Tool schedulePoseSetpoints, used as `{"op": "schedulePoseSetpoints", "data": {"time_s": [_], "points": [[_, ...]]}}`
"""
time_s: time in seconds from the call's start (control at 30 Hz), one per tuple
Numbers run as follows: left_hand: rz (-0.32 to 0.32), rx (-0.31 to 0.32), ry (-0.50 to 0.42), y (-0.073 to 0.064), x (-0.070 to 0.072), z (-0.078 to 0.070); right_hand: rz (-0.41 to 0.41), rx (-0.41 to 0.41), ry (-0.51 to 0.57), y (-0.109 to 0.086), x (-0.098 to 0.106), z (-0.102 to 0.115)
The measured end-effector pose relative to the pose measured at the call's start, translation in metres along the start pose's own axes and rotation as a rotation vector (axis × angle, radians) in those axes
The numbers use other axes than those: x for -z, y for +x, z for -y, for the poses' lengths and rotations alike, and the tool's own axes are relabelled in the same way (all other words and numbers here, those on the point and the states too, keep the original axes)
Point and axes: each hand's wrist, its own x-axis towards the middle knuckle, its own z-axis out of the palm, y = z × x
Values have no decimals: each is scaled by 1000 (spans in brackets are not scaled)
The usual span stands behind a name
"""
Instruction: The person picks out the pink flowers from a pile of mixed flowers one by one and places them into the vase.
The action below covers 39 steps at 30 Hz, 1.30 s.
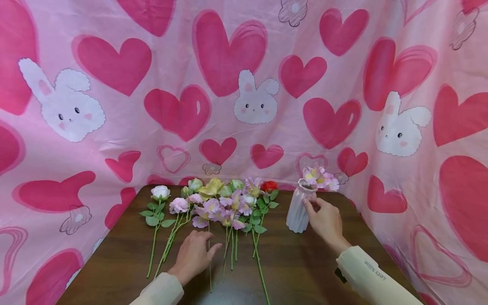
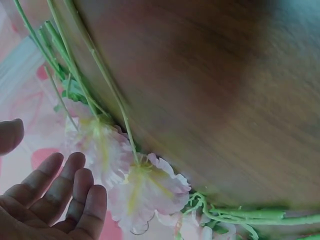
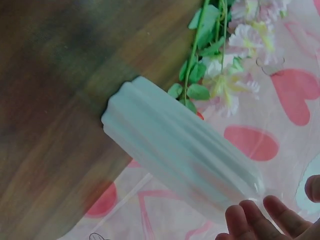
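Note:
My left hand hovers over the stem of a pink-and-yellow flower, fingers loosely bent and thumb apart. In the left wrist view its fingers lie beside the ruffled pink petals and hold nothing. At the right, a white ribbed vase stands on the table with a pink flower leaning out of its mouth. My right hand is at the vase's neck, fingertips against its side. The right wrist view shows the fingers over the neck end, with the thumb apart.
A row of artificial flowers lies across the brown table: a white rose, pale pink blooms, a yellow flower and a red rose. Their stems point toward me. A pink heart-patterned cloth hangs around the table.

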Motion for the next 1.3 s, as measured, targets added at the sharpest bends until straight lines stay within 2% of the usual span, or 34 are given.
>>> {"op": "schedulePoseSetpoints", "data": {"time_s": [0.13, 0.33, 0.57, 0.87, 1.3], "points": [[-6, 9, 18, 1, 3, 3, -25, 57, 7, -10, -7, -1], [23, 22, 47, 0, 5, 6, -58, 130, 18, -27, -19, -4], [58, 52, 53, 1, 7, 9, -47, 165, -7, -45, -29, -6], [74, 60, 68, -3, 7, 13, -72, 294, -34, -67, -45, -10], [47, 61, 101, -8, 8, 19, -11, 305, -75, -86, -58, -12]]}}
